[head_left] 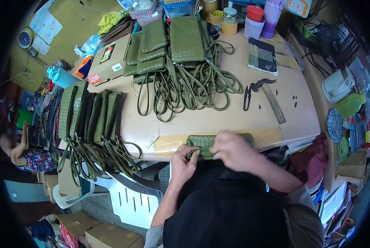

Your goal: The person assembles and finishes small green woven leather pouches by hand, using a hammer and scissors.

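A green woven pouch (199, 141) lies at the table's near edge, on a strip of brown tape (168, 144). My left hand (184, 163) pinches the looped green strap (205, 152) at the pouch's left end. Over the pouch's middle is my right hand (230, 151), blurred, its fingers curled; what they hold, if anything, cannot be made out. Beyond lie stacked green pouches (188, 39) with long straps (189, 87) spread toward me. More pouches (90, 111) stand at the table's left edge, straps hanging down.
A hammer (272, 99) and small pliers (247, 98) lie on the right of the table (139, 124), near a dark notebook (262, 56). Cups and a purple tumbler (272, 18) stand behind. A white chair (131, 202) is below left. Another person (32, 159) is at far left.
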The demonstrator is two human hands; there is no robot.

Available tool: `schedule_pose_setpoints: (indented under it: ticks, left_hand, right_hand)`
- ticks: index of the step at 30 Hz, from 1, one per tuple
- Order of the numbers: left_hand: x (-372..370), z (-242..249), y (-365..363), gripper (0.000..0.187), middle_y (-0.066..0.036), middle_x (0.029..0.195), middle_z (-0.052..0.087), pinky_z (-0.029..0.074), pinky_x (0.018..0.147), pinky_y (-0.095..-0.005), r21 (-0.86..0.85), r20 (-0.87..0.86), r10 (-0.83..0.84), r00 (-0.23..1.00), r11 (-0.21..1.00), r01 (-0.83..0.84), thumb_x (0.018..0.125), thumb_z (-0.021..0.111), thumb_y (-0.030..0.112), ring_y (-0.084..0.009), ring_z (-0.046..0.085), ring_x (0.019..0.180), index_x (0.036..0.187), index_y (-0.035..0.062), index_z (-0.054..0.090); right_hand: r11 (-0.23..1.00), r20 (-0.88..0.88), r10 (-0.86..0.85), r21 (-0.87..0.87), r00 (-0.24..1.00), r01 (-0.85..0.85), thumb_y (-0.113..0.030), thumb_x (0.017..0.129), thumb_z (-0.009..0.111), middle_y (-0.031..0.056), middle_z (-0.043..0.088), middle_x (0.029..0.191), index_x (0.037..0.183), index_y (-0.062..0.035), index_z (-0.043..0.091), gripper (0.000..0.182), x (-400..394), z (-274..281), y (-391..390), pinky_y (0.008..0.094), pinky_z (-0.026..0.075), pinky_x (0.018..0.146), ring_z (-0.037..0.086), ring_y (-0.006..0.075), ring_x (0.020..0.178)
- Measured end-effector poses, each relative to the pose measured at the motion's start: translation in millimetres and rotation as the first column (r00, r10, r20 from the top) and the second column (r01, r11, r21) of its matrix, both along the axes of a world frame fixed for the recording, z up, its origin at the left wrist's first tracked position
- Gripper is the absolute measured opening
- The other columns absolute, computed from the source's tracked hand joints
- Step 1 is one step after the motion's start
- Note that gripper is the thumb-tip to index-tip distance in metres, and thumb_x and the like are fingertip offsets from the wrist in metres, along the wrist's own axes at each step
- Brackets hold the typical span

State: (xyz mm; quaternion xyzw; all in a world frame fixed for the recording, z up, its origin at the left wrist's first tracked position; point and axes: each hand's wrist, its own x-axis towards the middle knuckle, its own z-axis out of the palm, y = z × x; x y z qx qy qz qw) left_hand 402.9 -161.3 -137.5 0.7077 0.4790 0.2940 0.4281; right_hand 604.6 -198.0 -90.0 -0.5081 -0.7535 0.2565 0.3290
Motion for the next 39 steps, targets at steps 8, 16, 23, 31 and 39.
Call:
schedule_pose_setpoints:
  ticks: [8,16,23,31,39]
  left_hand:
    - [-1,13,13,0.013,-0.012,0.076,0.056,0.043,0.065,-0.0306,-0.035,0.111,0.104,0.988,0.994,-0.101,0.079,0.066,0.006,-0.0239,0.054,0.069,0.09,-0.001,0.068]
    - [23,32,35,0.022,-0.012,0.078,0.058,0.042,0.07,-0.0407,0.276,-0.456,-0.067,0.887,0.937,0.213,0.078,0.069,0.024,-0.0311,0.055,0.078,0.083,0.0036,0.065]
    - [27,38,20,0.018,-0.009,0.085,0.057,0.042,0.071,-0.0406,0.317,-0.464,-0.065,0.884,0.919,0.234,0.075,0.07,0.019,-0.0293,0.055,0.082,0.088,0.0085,0.064]
    - [17,-15,-11,0.047,-0.008,0.105,0.059,0.045,0.082,-0.0372,0.621,-0.336,-0.101,0.936,0.724,0.301,0.066,0.068,0.001,-0.0268,0.056,0.1,0.111,0.0131,0.065]
    - [24,-14,-8,0.04,-0.005,0.091,0.06,0.046,0.072,-0.0341,0.658,-0.227,-0.095,0.969,0.719,0.224,0.061,0.066,-0.004,-0.0239,0.055,0.081,0.098,0.0108,0.069]
  right_hand:
    - [0.993,0.228,-0.103,0.079,0.968,0.087,0.003,0.069,0.059,0.0114,0.049,0.085,0.08,-0.0026,0.059,0.012,11,-11,2,0.0381,0.043,0.076,0.05,0.0295,0.087]
    - [0.996,0.086,-0.074,-0.043,0.993,0.078,0.002,0.071,0.064,0.0111,0.052,0.087,0.083,-0.0016,0.062,0.012,20,-24,10,0.0385,0.043,0.076,0.05,0.0299,0.086]
    - [0.984,0.083,-0.027,-0.175,0.996,0.041,0.002,0.072,0.062,0.011,0.051,0.086,0.084,-0.0024,0.061,0.012,34,-10,-7,0.0401,0.042,0.077,0.05,0.0304,0.087]
    - [0.905,-0.326,-0.261,-0.41,0.909,0.113,-0.001,0.075,0.066,0.0088,0.056,0.088,0.085,-0.0005,0.062,0.01,34,-25,-12,0.0336,0.045,0.073,0.057,0.023,0.078]
    - [0.972,-0.229,-0.12,-0.223,0.966,0.067,-0.001,0.075,0.066,0.009,0.055,0.084,0.085,0.0014,0.063,0.01,25,-14,7,0.0299,0.044,0.07,0.056,0.0194,0.078]
